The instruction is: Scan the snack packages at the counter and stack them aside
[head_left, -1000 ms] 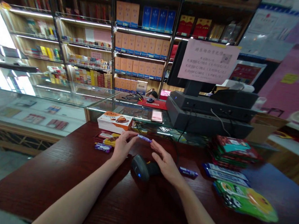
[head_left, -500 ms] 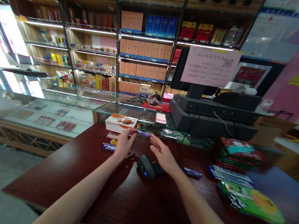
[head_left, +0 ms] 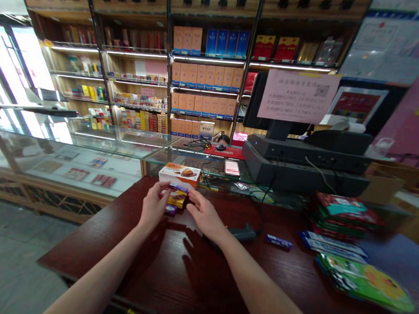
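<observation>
1. Purple-wrapped bar (head_left: 178,188) sits just in front of the orange snack box (head_left: 179,175), between the left hand (head_left: 153,206) and the right hand (head_left: 204,216). Fingers of both reach its ends (clamped or only touching, I cannot tell).
2. Compared with a moment earlier, the hands have closed in, and the bar now lies over gold-and-dark packets (head_left: 176,198) beside the box.
3. Right of the box lie a black barcode scanner (head_left: 242,232) and a second purple bar (head_left: 274,241) on the dark wooden counter (head_left: 194,288).
4. Box lettering is too small to read. The box stands at the counter's far edge, by the glass display case (head_left: 88,161).
</observation>
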